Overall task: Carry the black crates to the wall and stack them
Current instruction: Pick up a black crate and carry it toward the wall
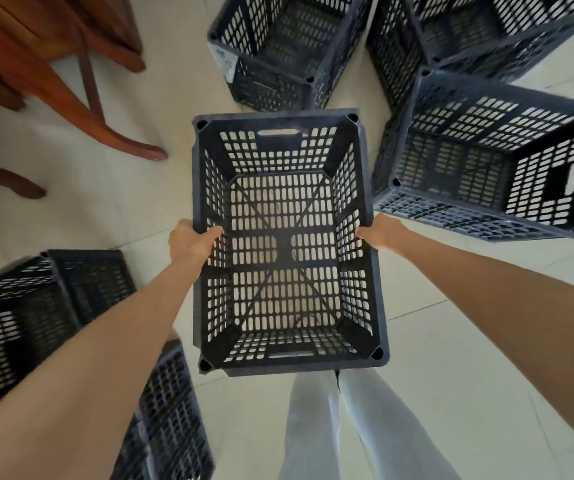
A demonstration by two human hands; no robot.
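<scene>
An empty black perforated crate hangs upright in front of me above the tiled floor. My left hand grips its left long rim, thumb hooked inside. My right hand grips the right long rim the same way. Other black crates stand on the floor: one at the top centre, one at the top right, one tipped on its side at the right, and two at the lower left.
Curved wooden furniture legs stand at the upper left. My legs in pale trousers show below the held crate. Pale floor tiles lie open at the lower right. No wall is in view.
</scene>
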